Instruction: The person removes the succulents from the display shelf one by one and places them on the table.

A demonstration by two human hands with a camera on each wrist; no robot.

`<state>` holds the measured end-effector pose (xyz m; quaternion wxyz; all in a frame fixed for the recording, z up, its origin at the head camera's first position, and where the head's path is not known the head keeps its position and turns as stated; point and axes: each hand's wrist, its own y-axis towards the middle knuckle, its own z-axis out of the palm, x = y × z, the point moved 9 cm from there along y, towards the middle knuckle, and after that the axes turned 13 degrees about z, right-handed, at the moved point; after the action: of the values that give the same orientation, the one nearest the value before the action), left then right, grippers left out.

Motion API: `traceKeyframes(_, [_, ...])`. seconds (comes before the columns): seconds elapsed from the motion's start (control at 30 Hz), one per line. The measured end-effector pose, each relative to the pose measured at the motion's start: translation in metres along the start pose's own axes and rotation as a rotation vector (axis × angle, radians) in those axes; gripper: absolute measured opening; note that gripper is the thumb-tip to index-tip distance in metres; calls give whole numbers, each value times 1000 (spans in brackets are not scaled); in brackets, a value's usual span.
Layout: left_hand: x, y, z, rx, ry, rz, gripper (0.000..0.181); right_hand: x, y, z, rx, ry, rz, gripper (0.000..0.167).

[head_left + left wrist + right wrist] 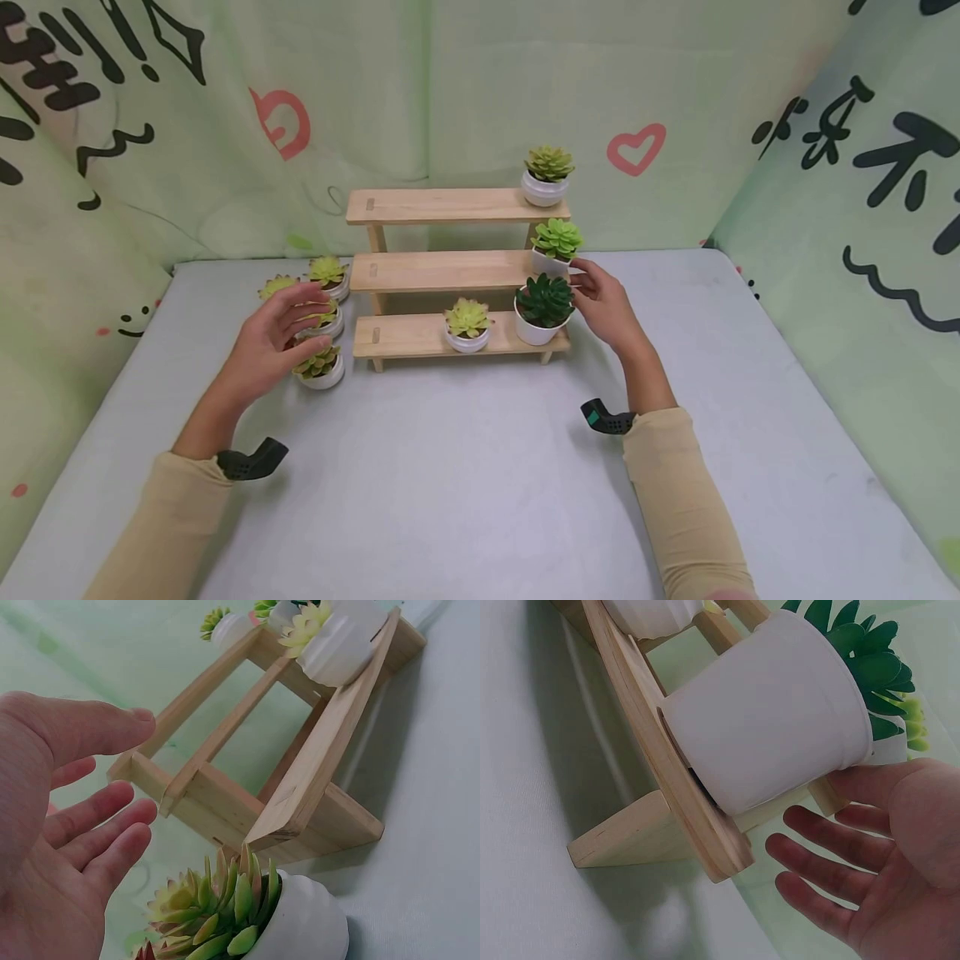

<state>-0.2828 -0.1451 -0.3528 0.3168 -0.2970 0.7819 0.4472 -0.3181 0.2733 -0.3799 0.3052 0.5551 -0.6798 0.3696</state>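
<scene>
My left hand (273,337) hovers over several potted yellow-green succulents (322,379) left of a three-step wooden stand (442,271); its fingers are loosely bent and hold nothing. In the left wrist view, one white pot (311,922) sits just below that hand. My right hand (603,304) is at the stand's right end, beside a dark green succulent (543,300) on the bottom step and a bright green one (557,239) on the middle step. In the right wrist view, the thumb lies by the dark plant's white pot (772,712), fingers spread apart; contact is unclear.
A yellow-green succulent (467,323) stands on the bottom step, and another (547,175) on the top step's right end. The white table (465,475) is backed by a printed green curtain (487,92), which also runs along both sides.
</scene>
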Motion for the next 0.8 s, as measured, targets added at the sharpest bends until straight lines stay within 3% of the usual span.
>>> traceKeyframes(0.63, [-1,4,15,35,-56,-45,59,0,0,1,6,12,-9,49])
traceKeyframes(0.8, [-3,8,20,41,-101,-22,60,1,0,0,3,17,-14,50])
